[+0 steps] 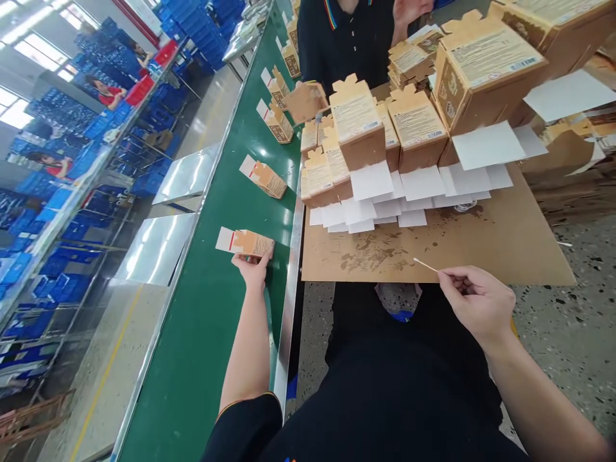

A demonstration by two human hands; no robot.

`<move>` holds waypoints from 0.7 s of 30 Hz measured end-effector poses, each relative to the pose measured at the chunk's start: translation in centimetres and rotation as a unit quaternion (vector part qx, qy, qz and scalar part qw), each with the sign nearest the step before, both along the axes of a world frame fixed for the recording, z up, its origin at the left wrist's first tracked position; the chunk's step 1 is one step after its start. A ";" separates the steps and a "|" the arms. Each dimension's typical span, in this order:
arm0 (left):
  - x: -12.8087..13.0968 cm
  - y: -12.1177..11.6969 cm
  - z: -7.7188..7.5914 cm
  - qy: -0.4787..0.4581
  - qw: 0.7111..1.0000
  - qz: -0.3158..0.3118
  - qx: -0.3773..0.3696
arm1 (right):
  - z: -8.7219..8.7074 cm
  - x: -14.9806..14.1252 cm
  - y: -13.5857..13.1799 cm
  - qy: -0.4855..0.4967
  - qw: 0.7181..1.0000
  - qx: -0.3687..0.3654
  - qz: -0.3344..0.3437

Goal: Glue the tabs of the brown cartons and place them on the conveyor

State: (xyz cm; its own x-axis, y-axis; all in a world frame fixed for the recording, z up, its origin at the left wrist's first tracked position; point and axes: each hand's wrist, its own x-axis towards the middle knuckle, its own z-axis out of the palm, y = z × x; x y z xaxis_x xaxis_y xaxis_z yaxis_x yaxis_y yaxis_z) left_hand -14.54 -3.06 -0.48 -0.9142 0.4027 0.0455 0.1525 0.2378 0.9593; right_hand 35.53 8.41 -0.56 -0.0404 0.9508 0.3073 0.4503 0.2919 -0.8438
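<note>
Carton gripped in our left hand, thin swab pinched in our right hand, we'd best squeeze gently and keep that carton square!

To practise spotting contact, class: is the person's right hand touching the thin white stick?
Touching. The head view shows the right hand pinching the thin white stick, one end sticking out beyond the grip.

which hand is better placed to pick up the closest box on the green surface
Likely the left: the left hand touches the closest box, while the right hand is farther off and holds a thin white stick.
</note>
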 end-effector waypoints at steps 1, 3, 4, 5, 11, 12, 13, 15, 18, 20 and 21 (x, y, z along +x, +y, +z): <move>0.2 -0.3 -0.2 0.009 1.000 0.009 -0.007 | 0.1 0.3 0.1 0.001 1.000 -0.001 -0.007; 1.2 -1.1 -0.3 0.071 0.996 0.060 0.007 | 0.2 1.3 0.2 -0.004 0.999 -0.004 -0.032; 2.0 -1.3 -0.3 0.117 0.989 0.090 0.031 | 0.2 1.9 0.2 -0.008 0.999 -0.005 -0.047; 2.8 -1.3 -0.2 0.164 0.978 0.110 0.063 | 0.2 2.6 0.2 -0.010 0.998 -0.008 -0.063; 6.6 6.7 3.2 0.132 0.974 -0.062 0.171 | 0.3 4.4 0.4 0.009 0.994 -0.016 -0.103; 6.4 9.1 4.2 0.090 0.978 -0.078 0.173 | 0.4 4.3 0.5 0.012 0.995 -0.009 -0.099; 5.9 11.4 5.3 0.050 0.982 -0.080 0.166 | 0.5 4.1 0.4 0.015 0.995 0.000 -0.095; 4.7 15.9 7.4 -0.019 0.990 -0.066 0.126 | 0.7 3.9 0.2 0.021 0.996 0.019 -0.089; 3.2 21.1 10.0 -0.089 0.991 -0.083 0.052 | 0.5 3.9 -0.4 0.017 0.995 0.037 -0.093; 3.1 23.4 10.9 -0.124 0.983 -0.132 0.013 | 0.2 4.2 -0.8 0.012 0.994 0.038 -0.100; 3.2 24.2 11.1 -0.138 0.978 -0.157 -0.004 | 0.0 4.4 -1.0 0.012 0.994 0.035 -0.106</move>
State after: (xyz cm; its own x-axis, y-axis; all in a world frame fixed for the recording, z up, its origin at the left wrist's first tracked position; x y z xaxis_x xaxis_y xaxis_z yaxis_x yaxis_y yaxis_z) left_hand -11.33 21.09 10.64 -0.7222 0.6652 -0.1895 -0.0441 0.2291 0.9724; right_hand 39.89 7.40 -0.53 0.1660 0.9132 0.3722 0.4883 0.2518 -0.8355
